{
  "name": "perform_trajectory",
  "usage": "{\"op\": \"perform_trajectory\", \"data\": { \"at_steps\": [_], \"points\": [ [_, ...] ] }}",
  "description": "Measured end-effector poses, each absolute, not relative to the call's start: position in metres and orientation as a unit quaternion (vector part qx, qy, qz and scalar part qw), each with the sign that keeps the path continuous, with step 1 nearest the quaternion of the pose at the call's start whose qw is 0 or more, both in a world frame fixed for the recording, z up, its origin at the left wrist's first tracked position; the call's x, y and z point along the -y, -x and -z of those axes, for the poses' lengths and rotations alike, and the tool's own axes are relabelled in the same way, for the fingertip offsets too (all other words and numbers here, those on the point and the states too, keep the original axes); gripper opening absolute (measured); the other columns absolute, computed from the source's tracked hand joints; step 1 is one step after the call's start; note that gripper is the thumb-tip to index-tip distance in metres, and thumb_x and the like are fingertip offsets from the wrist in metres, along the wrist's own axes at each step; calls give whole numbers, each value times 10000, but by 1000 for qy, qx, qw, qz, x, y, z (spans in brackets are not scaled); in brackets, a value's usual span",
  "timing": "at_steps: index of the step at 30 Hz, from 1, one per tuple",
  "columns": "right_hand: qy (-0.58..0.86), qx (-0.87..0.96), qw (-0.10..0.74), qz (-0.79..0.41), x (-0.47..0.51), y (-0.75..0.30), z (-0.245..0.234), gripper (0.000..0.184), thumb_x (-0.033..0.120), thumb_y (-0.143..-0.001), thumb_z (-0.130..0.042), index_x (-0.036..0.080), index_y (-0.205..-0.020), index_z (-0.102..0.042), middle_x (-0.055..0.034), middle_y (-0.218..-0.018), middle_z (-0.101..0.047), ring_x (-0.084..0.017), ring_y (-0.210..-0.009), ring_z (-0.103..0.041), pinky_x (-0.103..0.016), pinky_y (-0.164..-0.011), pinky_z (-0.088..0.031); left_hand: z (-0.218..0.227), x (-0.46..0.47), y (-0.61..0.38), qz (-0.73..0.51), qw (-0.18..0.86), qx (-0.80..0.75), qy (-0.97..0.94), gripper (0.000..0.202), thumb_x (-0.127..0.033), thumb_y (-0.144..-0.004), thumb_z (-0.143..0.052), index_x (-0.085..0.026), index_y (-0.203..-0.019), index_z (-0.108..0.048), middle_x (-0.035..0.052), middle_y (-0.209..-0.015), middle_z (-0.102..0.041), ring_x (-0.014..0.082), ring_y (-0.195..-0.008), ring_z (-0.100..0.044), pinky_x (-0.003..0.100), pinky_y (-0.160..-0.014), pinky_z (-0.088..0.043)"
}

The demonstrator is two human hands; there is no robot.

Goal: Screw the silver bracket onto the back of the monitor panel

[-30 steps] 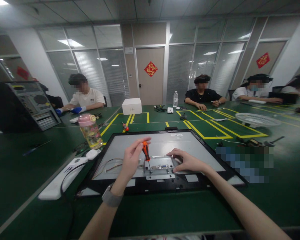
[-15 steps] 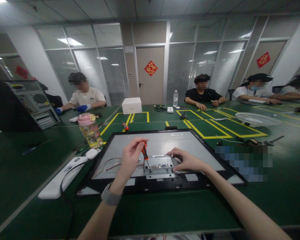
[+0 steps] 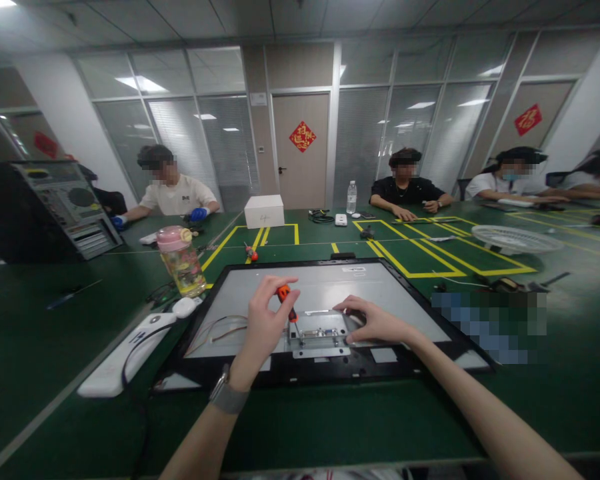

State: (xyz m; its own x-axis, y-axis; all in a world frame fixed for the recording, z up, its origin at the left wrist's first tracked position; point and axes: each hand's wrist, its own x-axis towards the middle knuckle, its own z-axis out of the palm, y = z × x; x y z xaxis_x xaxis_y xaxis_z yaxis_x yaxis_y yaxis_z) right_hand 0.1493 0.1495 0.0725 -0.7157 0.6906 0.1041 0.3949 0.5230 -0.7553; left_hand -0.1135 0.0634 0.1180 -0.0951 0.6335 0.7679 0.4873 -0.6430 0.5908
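Note:
A monitor lies face down on the green table, its black frame around a grey metal back. A small metal bracket with ports sits low in the middle of it. My left hand pinches an orange-handled screwdriver, its tip down at the bracket's left end. My right hand rests on the bracket's right edge, fingers curled and pressing down. Thin wires run out to the left across the metal back.
A pink-capped bottle, a white power strip with a black cord and a white mouse lie at left. A computer case stands far left. Several people sit around the table. A white box and a fan grille lie farther back.
My left hand has turned on the screwdriver handle, fingers shifting round it, while the tip stays at the bracket. My right hand has not moved. A person's gloved hand at the far left shifted right.

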Motion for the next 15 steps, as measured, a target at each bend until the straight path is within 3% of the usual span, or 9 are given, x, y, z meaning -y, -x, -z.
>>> {"op": "perform_trajectory", "data": {
  "at_steps": [5,11,15],
  "points": [
    [323,847,199,-373,-149,-149,-74,651,464,-674,-830,234,-1250,-635,-73,-1175,-551,-264,-1074,-564,-401,-954,-461,-117,-62,112,-592,75,-398,-696,334,-275,-1003,-392,-213,-1247,-612,65,-1030,-634,181,-916,-608,314,-830,-481],
    [323,848,197,-371,-146,-148,-77,649,475,-680,-823,234,-1252,-637,-74,-1184,-558,-278,-1101,-562,-415,-976,-448,-118,-63,109,-624,48,-423,-655,173,-280,-871,-651,-226,-1023,-712,-6,-812,-556,155,-781,-560,290,-797,-471],
    [321,848,198,-373,-146,-148,-77,647,471,-683,-824,225,-1252,-634,-78,-1184,-558,-277,-1109,-562,-414,-984,-444,-122,-62,110,-629,135,-405,-650,298,-322,-964,-470,-209,-1102,-710,42,-946,-607,172,-870,-595,309,-817,-487]
  ]
}}
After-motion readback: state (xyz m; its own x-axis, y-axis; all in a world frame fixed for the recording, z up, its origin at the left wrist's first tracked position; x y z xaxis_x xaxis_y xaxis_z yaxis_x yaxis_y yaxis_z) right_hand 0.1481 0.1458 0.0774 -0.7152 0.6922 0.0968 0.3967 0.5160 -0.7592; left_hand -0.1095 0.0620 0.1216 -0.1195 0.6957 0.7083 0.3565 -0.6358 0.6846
